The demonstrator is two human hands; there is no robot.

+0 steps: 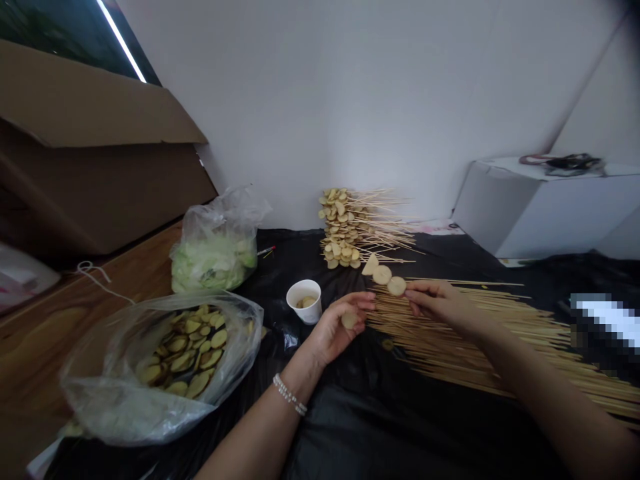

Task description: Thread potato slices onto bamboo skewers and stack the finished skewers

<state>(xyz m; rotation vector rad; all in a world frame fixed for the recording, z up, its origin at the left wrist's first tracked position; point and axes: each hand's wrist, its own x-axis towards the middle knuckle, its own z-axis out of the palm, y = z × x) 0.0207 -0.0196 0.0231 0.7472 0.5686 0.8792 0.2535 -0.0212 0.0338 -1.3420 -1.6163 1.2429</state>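
Observation:
My left hand (344, 328) is turned palm up with its fingers curled, and a round potato slice (349, 320) rests in it. To its right, my right hand (437, 301) pinches a skewer close to several threaded potato slices (383, 275); most of the stick is hidden by the hand. The threaded slices point up and left, apart from the left hand. Below lies a wide spread of bare wooden skewers (450, 340). Just left of my left hand stands a white paper cup (314, 311) with a few slices inside.
A clear plastic bag (120, 393) of potato slices lies open at left. Behind it sits a bag of pale green pieces (213, 257). Finished-looking potato skewers (345, 230) are stacked against the wall. A cardboard box (100, 193) and a white box (540, 213) flank the black sheet (360, 427).

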